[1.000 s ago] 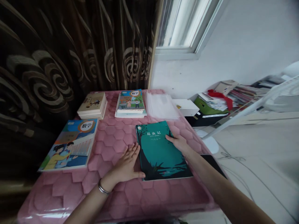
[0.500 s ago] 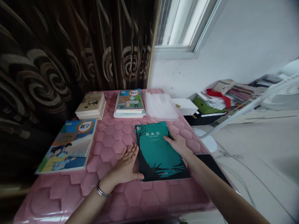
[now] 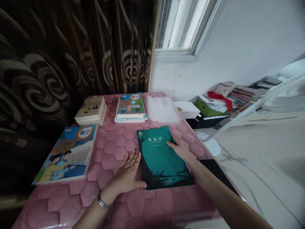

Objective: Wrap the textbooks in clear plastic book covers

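Left hand (image 3: 127,174) spread, unclosed, at left edge of teal-and-black rectangular paper book (image 3: 163,162); right hand (image 3: 182,149) opposite, thumb on cover, grip beneath unclear. Book flat on pink hexagon-patterned tablecloth (image 3: 114,143). Step judged: steadying. Any lift would need fingers underneath.

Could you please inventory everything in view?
Table: 1, pink, centre
Book: 1, teal, near middle
Textbook: 1, blue, left
Left stack: several books, beige, far left
Middle stack: several books, blue top, far middle
Plastic sleeves: 1 pile, clear, beside middle stack
Flat device: 1, black, right edge
Box: 1, white, past table's corner
Papers: uncounted, mixed, piled right
Holder: 1, green, under papers
Container: 1, black, below holder
Cloth: 1, red, on papers
Stand: 1, white, right
Floor: 1, pale, right
Cables: uncounted, greyish, on floor
Wall: 1, white, behind
Curtain: 1, brown, left
Window: 1, white frame, behind
Bangles: uncounted, silver, left wrist
Left hand: 1, at book's left
Right hand: 1, on book's right
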### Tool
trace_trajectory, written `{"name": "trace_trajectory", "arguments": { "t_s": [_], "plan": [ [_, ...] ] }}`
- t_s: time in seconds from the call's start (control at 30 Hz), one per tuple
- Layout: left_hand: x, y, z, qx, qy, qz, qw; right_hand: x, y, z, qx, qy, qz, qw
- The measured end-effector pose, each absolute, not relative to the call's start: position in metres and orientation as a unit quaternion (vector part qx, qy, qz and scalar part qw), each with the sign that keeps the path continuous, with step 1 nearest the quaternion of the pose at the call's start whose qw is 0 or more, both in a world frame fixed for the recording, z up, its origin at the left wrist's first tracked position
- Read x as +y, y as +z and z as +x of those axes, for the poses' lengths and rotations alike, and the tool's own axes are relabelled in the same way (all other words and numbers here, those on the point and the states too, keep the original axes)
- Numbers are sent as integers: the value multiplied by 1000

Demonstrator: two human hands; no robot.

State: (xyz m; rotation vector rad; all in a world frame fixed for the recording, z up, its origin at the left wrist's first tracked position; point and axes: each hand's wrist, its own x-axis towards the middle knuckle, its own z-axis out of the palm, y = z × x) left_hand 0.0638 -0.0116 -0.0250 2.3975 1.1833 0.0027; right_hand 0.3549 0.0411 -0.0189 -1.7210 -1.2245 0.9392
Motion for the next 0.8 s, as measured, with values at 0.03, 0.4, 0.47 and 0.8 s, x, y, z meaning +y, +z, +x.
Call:
{"name": "trace_trajectory", "arguments": {
  "t_s": [0.03, 0.4, 0.47, 0.8],
  "plan": [
    [-12, -25, 64, 430, 0, 872, 236, 41, -19, 355, -486, 369, -682, 403],
    [-12, -15, 65, 441, -4, 852, 281, 44, -28, 357, -503, 375, -656, 419],
    [-12, -13, 65, 444, -10, 849, 285, 45, -32, 357, -509, 380, -648, 421],
    [-13, -11, 68, 456, -23, 840, 293, 47, -34, 358, -538, 366, -648, 397]
  ]
}}
